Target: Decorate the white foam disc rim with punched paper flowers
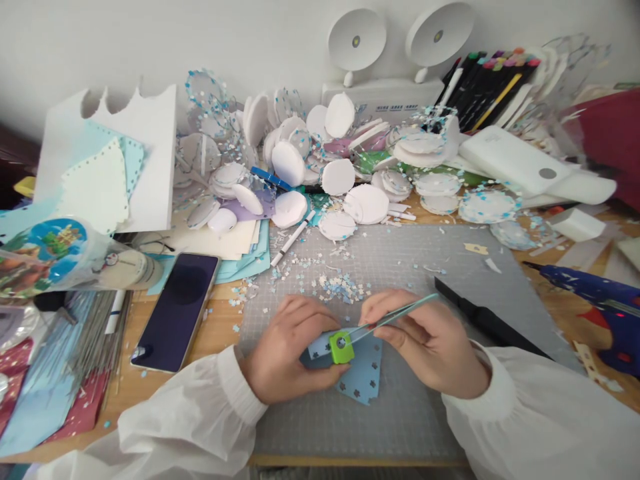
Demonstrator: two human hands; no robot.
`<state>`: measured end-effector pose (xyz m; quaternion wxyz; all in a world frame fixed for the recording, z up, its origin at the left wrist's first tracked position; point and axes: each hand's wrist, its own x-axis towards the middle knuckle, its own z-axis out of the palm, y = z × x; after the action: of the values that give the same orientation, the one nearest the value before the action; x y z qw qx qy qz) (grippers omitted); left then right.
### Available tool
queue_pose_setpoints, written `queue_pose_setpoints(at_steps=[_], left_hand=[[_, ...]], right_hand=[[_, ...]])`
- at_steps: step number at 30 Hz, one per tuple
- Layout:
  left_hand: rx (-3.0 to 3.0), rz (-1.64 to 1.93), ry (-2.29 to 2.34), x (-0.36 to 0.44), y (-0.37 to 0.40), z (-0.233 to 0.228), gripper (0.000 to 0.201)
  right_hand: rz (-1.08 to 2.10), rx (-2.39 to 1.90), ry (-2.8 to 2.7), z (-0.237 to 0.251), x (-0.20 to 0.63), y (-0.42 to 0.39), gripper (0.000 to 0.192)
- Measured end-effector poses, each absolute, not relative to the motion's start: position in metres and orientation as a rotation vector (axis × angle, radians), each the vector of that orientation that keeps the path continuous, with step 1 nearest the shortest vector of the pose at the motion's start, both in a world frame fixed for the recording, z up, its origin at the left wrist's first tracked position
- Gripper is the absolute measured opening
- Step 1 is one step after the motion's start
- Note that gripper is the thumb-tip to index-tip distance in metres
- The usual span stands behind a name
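There is a single view, from a camera worn on the person's head. It looks forward and steeply down onto a grey cutting mat [400, 413] on a wooden desk [220, 320], close enough that both sleeves fill the bottom edge at 6 o'clock. The left hand [287, 350] and right hand [425, 340] sit just below the centre. The pale wall [150, 40] at the far side of the desk runs along 12 o'clock. The lens is wide, so the desk edges curve away at 3 and 9 o'clock.
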<state>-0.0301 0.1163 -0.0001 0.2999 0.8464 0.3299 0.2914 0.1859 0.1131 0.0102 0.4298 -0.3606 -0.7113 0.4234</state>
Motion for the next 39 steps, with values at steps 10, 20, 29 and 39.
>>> queue_pose_setpoints(at_steps=[10,20,29,39], left_hand=[[2.312,0.769,0.870,-0.029,0.116,0.000,0.027],[2.355,0.744,0.871,-0.029,0.115,-0.001,0.028],[2.360,0.730,0.857,-0.030,0.116,-0.001,0.029],[2.346,0.785,0.821,-0.031,0.116,-0.003,0.032]], right_hand=[[0.961,-0.827,-1.884,0.007,0.185,0.111,0.014],[1.054,-0.946,-1.815,0.004,0.181,0.108,0.012],[1.343,-1.088,-1.435,0.000,0.172,0.109,0.009],[1.219,-1.064,-1.219,-0.007,0.180,0.119,0.006]])
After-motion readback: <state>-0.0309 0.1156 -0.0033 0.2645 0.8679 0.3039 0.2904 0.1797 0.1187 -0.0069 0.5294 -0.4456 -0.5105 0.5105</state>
